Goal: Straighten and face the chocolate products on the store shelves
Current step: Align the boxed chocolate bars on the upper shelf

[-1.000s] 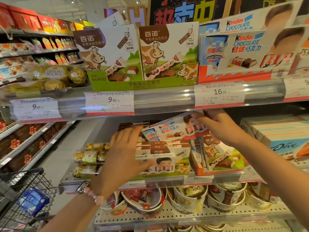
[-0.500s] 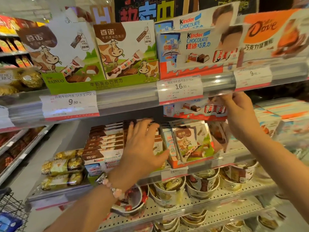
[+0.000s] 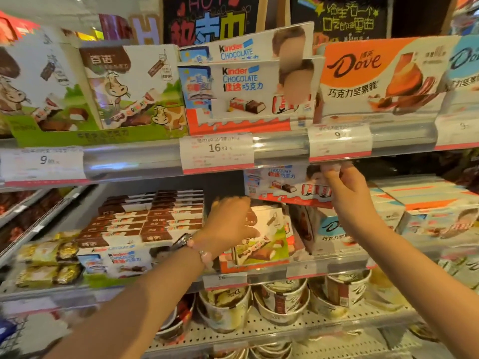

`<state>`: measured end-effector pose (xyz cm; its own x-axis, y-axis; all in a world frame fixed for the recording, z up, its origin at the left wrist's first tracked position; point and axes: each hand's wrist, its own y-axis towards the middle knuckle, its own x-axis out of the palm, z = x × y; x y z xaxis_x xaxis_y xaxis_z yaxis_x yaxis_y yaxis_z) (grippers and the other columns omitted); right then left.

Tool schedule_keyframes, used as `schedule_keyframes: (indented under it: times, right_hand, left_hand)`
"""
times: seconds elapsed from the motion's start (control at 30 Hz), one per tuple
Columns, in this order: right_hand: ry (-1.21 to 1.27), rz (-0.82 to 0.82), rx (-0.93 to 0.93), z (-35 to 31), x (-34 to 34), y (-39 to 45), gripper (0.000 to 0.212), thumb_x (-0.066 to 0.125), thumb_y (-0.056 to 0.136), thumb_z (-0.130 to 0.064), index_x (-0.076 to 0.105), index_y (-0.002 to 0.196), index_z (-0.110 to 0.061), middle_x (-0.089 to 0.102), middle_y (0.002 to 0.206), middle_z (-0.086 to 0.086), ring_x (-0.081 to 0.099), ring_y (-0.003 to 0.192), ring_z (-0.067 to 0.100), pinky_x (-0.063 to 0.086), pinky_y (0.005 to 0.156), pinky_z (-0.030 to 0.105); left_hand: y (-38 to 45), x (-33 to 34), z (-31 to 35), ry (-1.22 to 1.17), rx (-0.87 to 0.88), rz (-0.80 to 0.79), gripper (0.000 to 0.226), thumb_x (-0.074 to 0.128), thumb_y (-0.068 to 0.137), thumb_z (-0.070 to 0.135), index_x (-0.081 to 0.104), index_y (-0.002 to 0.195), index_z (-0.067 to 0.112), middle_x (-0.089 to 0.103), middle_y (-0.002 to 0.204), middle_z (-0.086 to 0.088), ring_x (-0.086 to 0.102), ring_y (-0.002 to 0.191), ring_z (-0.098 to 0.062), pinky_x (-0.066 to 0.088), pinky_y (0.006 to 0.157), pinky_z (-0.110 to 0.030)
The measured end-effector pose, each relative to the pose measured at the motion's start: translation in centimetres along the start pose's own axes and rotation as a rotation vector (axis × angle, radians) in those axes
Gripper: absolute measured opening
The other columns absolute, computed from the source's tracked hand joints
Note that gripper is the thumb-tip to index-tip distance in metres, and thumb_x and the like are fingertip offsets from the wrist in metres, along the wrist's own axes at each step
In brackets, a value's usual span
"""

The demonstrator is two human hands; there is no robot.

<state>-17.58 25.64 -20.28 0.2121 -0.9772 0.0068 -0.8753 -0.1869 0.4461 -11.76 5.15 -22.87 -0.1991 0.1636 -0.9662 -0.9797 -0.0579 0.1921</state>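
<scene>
Middle shelf (image 3: 305,269), right hand (image 3: 346,193) pinching lifted Kinder box (image 3: 282,185), left hand (image 3: 230,224) relaxed beside cow-print box (image 3: 269,239)

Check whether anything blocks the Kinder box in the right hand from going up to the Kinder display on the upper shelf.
Yes. The right hand holds the Kinder box just beneath the upper shelf's front rail and its price tags, which lie directly between it and the Kinder display.

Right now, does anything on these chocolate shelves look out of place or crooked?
Yes. The cow-print box on the middle shelf leans askew inside an orange tray, with a blue Dove box tilted beside it. The right hand holds a Kinder box lifted above them.
</scene>
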Motion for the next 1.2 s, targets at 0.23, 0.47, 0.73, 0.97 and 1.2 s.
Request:
schedule_keyframes:
  times: [0.23,0.47,0.73,0.97,1.2]
  right_hand:
    - [0.060,-0.045,0.071,0.7,-0.9,0.1,0.011,0.046,0.096,-0.023,0.056,0.098,-0.020,0.071,0.091,0.007,0.071,0.078,0.019,0.057,0.058,0.027]
    - [0.016,-0.096,0.035,1.0,-1.1,-0.5,0.018,0.051,0.094,-0.026,0.064,0.091,-0.015,0.074,0.082,-0.001,0.071,0.076,0.016,0.055,0.058,0.022]
    - [-0.081,-0.061,-0.012,0.9,1.1,-1.0,0.015,0.049,0.094,-0.030,0.059,0.085,-0.023,0.070,0.080,-0.003,0.069,0.074,0.003,0.050,0.052,0.013]
    - [-0.176,-0.132,0.160,2.5,3.9,-1.9,0.031,0.043,0.097,-0.033,0.060,0.096,-0.006,0.068,0.089,0.002,0.070,0.078,0.017,0.058,0.058,0.030]
    - [-0.284,-0.035,0.216,5.7,6.1,-2.4,0.015,0.036,0.100,-0.022,0.050,0.099,-0.015,0.063,0.087,0.002,0.058,0.068,0.006,0.043,0.046,0.009]
  left_hand:
    - [-2.5,-0.7,0.6,-0.209,-0.017,0.013,0.044,0.080,0.067,0.037,0.049,0.097,0.037,0.047,0.095,0.016,0.047,0.089,-0.006,0.034,0.060,-0.015]
    - [-7.5,-4.4,1.1,-0.599,0.012,0.176,0.037,0.083,0.065,0.021,0.056,0.081,0.041,0.060,0.089,0.034,0.059,0.083,0.011,0.046,0.058,-0.006]
    - [-14.3,-7.0,-2.0,-0.229,0.194,-0.060,0.038,0.079,0.068,0.035,0.062,0.101,0.039,0.056,0.101,0.021,0.053,0.088,0.003,0.043,0.075,-0.013]
    - [-15.4,-5.7,-6.1,-0.039,0.101,-0.098,0.029,0.076,0.064,0.046,0.066,0.089,0.037,0.033,0.112,0.052,0.029,0.122,0.011,0.024,0.102,-0.025]
    - [-17.5,-6.1,-8.2,0.031,0.114,0.027,0.025,0.084,0.059,0.043,0.066,0.073,0.031,0.014,0.136,0.038,-0.013,0.135,0.014,0.000,0.112,-0.050]
